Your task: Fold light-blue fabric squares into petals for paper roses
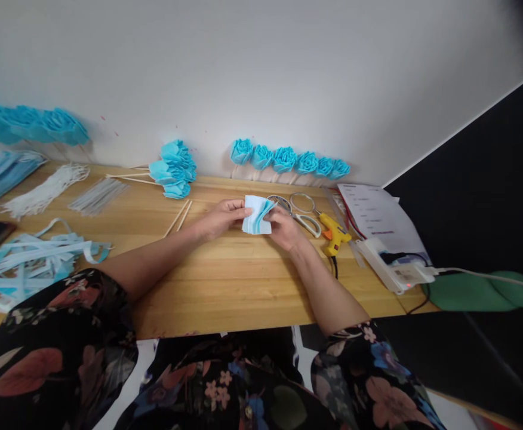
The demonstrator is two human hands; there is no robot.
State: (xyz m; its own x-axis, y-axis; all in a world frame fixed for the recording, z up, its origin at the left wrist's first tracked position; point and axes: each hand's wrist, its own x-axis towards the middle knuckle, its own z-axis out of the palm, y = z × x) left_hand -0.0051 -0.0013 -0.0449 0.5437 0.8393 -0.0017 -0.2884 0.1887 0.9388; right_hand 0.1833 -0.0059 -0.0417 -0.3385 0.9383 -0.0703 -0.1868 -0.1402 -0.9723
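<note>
Between my two hands, just over the middle of the wooden table (225,286), is a small stack of light-blue and white fabric pieces (255,218). My left hand (224,218) pinches its left edge with the thumb on top. On the other side, the fingers of my right hand (283,227) are closed on the right edge, where the layers fan and curl. Behind my right hand lie scissors (308,224), partly covered by it. A yellow glue gun (333,234) rests to the right of them. Two thin wooden sticks (183,216) lie left of my left hand.
Blue fabric roses (285,159) lean on the wall, with a bunch of them (174,170) further left. At left are cut strips (33,263), white cords (49,190), grey wires (99,197) and stacked blue masks (2,173). A power strip (387,269) and papers (378,215) are right.
</note>
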